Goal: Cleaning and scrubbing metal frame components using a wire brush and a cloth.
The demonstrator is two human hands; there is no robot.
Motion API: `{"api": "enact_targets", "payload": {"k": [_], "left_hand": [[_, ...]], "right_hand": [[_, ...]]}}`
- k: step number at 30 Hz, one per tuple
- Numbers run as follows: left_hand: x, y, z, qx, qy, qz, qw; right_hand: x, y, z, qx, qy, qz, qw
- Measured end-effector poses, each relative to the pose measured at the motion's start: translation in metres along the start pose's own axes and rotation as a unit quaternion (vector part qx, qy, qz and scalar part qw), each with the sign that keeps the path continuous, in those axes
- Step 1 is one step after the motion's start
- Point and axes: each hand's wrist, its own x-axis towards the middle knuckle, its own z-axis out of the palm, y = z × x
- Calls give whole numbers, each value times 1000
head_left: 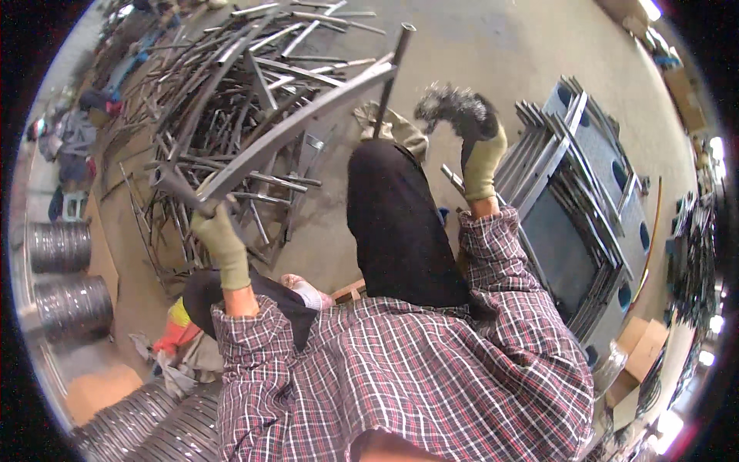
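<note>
My olive-gloved left hand (219, 231) is gripping the near end of a dull grey, straight-edged metal tube frame (292, 137); its long axis is running forward and rightward from there to a dark crossbar (401, 48). Nearer that crossbar, my gloved right hand (483, 146) is clutching tangled silvery-black wire wool (453, 105), apart from the frame.

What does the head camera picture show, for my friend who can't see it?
Someone's gloved left hand grips a grey metal frame, and the gloved right hand holds a wiry grey wad. Past the frame lies a messy pile of metal bars, and more metal pieces are stacked on the right.
</note>
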Motion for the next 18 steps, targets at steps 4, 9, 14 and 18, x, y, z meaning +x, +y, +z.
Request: {"api": "enact_targets", "payload": {"k": [4, 9, 14, 18], "left_hand": [[-20, 0, 18, 8, -31, -14, 999], [-33, 27, 37, 4, -79, 122, 989], [-30, 15, 44, -6, -95, 152, 984], [-27, 17, 47, -3, -57, 147, 988]], "right_hand": [[-1, -98, 61, -104, 25, -342, 934], [-72, -102, 117, -142, -271, -443, 842], [-101, -101, 132, -33, -322, -489, 810], [-100, -97, 128, -46, -328, -503, 798]]}}
